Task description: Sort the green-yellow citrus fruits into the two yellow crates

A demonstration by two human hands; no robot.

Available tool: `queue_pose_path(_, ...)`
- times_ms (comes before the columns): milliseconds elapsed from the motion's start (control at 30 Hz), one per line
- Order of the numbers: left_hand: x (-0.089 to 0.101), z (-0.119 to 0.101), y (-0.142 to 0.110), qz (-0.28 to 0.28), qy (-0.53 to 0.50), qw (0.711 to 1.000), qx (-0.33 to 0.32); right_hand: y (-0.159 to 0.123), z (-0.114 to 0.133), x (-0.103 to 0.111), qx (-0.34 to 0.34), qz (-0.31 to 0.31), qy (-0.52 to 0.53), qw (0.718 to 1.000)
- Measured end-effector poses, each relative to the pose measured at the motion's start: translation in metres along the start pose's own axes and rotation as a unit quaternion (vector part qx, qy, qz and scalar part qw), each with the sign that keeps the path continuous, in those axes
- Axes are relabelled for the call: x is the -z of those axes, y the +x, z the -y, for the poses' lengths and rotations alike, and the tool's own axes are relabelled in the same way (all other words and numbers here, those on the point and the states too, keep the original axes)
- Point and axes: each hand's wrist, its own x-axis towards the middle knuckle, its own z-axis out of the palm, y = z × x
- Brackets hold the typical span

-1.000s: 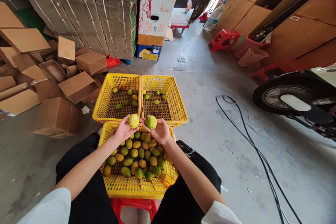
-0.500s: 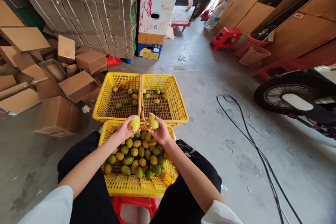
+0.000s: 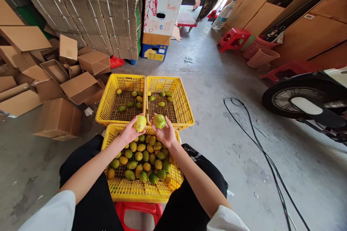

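Floor (image 3: 217, 144) in grey concrete fills much of the frame, with a tall stack of flattened cardboard (image 3: 89, 11) at the upper left. Near the centre, a yellow left basket (image 3: 107, 97) and right basket (image 3: 184, 101), each with a few fruits inside, stand behind a front basket (image 3: 141, 196) holding a spread of green and yellow fruit (image 3: 145, 157). Around its far rim are both hands, fingers curled partway: the left hand (image 3: 131, 134) holds a yellow fruit (image 3: 140, 123), the right hand (image 3: 166, 134) a greener fruit (image 3: 159, 121).
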Motion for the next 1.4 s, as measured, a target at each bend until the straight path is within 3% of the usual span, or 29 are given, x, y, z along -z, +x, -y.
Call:
queue_pose_path(333, 0.000, 0.006, -0.005, 0.076, 0.044, 0.996, -0.021, -0.002, -0.006, -0.006, -0.033, 0.026, 0.006, 0.999)
queue_pose_path(667, 0.001, -0.006, 0.000, 0.034, 0.040, 0.996, -0.069, 0.007, -0.003, -0.013, 0.009, 0.077, -0.065, 0.995)
queue_pose_path(800, 0.002, -0.004, 0.000, 0.053, 0.084, 0.989, -0.110, 0.006, -0.003, -0.014, 0.035, 0.084, -0.087, 0.992)
queue_pose_path(967, 0.006, 0.003, 0.002, 0.089, 0.157, 0.974, -0.136, 0.003, -0.003, -0.009, 0.030, 0.070, -0.089, 0.993)
queue_pose_path(1400, 0.012, 0.004, 0.006, 0.092, 0.256, 0.943, -0.190, 0.003, -0.003, -0.011, 0.011, 0.037, -0.068, 0.997)
